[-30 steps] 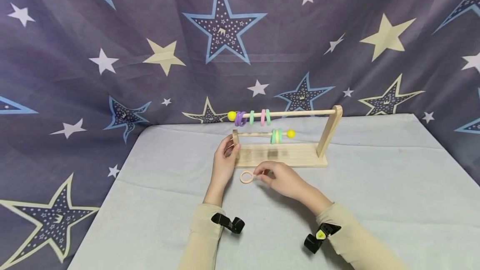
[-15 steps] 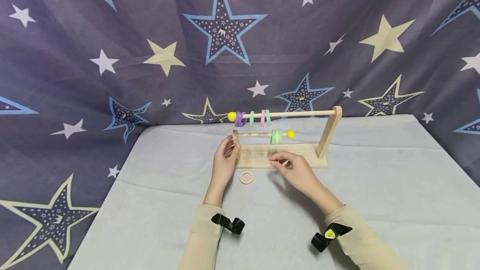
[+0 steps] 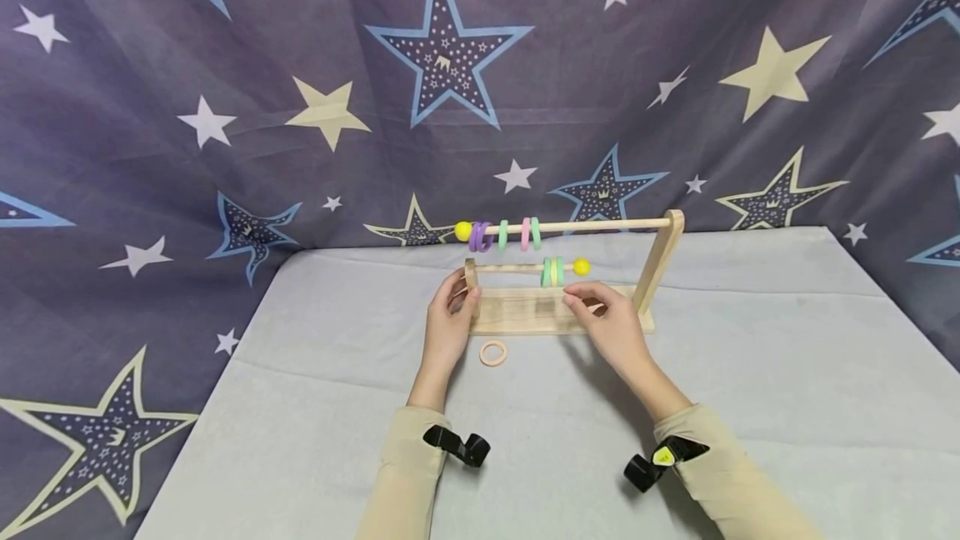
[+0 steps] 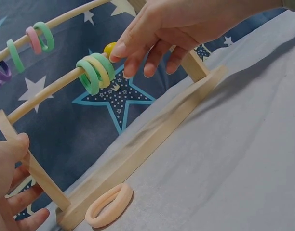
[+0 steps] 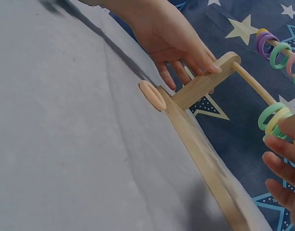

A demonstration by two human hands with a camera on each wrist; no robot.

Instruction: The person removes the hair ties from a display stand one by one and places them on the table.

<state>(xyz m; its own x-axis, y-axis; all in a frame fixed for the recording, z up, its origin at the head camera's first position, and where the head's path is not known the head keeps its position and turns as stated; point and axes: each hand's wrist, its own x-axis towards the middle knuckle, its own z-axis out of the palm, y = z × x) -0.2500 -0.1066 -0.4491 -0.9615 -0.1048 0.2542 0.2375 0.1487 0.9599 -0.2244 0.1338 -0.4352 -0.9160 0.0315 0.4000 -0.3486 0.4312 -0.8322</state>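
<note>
My left hand (image 3: 447, 327) holds the short upright (image 4: 44, 180) of a wooden stand, thumb on the near side. Thumb and forefinger close together, my right hand (image 3: 615, 332) is raised in front of the lower rod (image 4: 51, 89), by its yellow end ball (image 3: 581, 267); contact is unclear, and no ring shows in its fingers. Two green rings with a yellow ring (image 4: 102, 72) between them hang on that rod beside the ball. A plain wooden ring (image 3: 482, 354) lies on the cloth before the base (image 3: 517, 324).
Above, the longer rod (image 3: 600, 226) carries purple, green and pink rings (image 3: 526, 234) and ends in a yellow ball (image 3: 463, 232). The tall upright (image 3: 660, 261) stands at the right. Grey cloth (image 3: 750, 373) covers the table; a star-patterned curtain (image 3: 570, 107) hangs behind.
My right hand has moved from beside the plain ring up and to the right, to the lower rod's ball end. My left hand and the stand have stayed in place.
</note>
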